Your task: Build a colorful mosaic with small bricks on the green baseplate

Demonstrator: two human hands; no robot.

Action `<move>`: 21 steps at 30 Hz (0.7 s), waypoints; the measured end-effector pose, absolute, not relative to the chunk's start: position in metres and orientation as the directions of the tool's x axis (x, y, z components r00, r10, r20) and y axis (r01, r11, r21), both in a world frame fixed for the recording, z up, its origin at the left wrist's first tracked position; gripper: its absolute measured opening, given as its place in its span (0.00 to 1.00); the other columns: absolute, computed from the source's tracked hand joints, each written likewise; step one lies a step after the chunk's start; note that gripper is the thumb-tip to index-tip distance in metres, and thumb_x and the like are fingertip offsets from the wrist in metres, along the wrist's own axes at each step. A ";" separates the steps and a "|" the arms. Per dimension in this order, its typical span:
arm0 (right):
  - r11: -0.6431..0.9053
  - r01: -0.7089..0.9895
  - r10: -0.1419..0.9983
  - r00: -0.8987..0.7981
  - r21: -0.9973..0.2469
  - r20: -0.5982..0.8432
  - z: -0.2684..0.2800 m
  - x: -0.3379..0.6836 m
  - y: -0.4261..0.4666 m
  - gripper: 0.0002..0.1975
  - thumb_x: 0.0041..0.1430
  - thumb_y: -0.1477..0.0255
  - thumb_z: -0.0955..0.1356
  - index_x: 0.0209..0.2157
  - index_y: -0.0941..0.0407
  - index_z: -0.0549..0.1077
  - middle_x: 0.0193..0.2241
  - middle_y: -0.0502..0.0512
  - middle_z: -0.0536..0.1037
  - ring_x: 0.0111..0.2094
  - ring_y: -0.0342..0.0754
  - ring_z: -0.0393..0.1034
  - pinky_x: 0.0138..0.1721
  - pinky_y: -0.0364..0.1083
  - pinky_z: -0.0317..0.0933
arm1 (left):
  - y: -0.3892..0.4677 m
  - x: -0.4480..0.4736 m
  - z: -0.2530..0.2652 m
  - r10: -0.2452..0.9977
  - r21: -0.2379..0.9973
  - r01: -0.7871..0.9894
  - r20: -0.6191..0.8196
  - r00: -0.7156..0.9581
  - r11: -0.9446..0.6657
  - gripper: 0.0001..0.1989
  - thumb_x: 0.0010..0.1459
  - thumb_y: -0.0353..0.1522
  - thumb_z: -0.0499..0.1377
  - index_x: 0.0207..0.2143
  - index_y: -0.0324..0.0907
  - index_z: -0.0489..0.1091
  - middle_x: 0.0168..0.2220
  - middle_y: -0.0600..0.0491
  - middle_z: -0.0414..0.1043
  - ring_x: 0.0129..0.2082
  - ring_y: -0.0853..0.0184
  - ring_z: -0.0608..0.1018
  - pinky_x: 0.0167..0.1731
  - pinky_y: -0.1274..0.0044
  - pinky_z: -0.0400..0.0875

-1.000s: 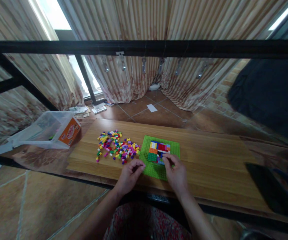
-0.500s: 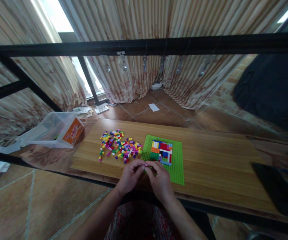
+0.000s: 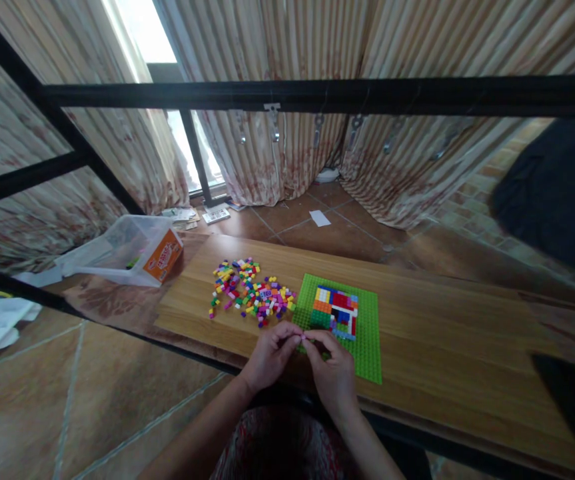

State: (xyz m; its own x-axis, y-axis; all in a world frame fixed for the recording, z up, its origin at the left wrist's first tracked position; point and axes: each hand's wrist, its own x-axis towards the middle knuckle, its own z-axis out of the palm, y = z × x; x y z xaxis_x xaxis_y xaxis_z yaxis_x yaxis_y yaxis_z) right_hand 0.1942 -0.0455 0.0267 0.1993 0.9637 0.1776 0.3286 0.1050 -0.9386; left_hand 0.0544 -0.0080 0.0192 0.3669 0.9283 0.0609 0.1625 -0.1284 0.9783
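The left hand (image 3: 270, 357) and right hand (image 3: 334, 375) meet at the fingertips, pinching a small pink brick (image 3: 304, 337) between them, over the near left edge of the green board (image 3: 370, 340). Joined colored bricks (image 3: 336, 308) sit on the board; loose bricks (image 3: 253, 295) lie scattered left of it on the wooden table (image 3: 447, 340).

Green board (image 3: 368, 353) flat on wooden desk (image 3: 447, 333); patch of multicoloured bricks (image 3: 340, 301) built on it. Left hand (image 3: 270, 355) and right hand (image 3: 334, 373) meet at the board's near-left corner, fingertips pinching a small pink block (image 3: 304, 337). Loose blocks (image 3: 266, 294) strewn left of board. Farther left, clear bin (image 3: 141, 272), orange label. Beyond board: floor paper (image 3: 320, 218), striped curtains (image 3: 302, 153).
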 end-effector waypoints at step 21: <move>0.219 0.775 0.941 -0.007 -0.593 0.338 0.032 0.271 -0.005 0.11 0.63 0.71 0.62 0.33 0.54 0.76 0.36 0.55 0.78 0.38 0.49 0.72 0.42 0.48 0.63 | -0.008 0.056 0.014 0.923 0.959 0.216 0.090 0.375 -0.181 0.08 0.62 0.34 0.53 0.37 0.41 0.69 0.31 0.54 0.67 0.32 0.71 0.70 0.34 0.79 0.65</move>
State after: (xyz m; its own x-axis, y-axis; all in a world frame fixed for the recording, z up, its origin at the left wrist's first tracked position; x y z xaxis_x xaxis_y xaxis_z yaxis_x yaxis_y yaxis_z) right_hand 0.2709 -0.0047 0.0316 -0.0074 0.9411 0.3380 0.7745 0.2192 -0.5934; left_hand 0.0562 -0.0083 0.0138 0.3751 0.9226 0.0902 0.2157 -0.1815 0.9594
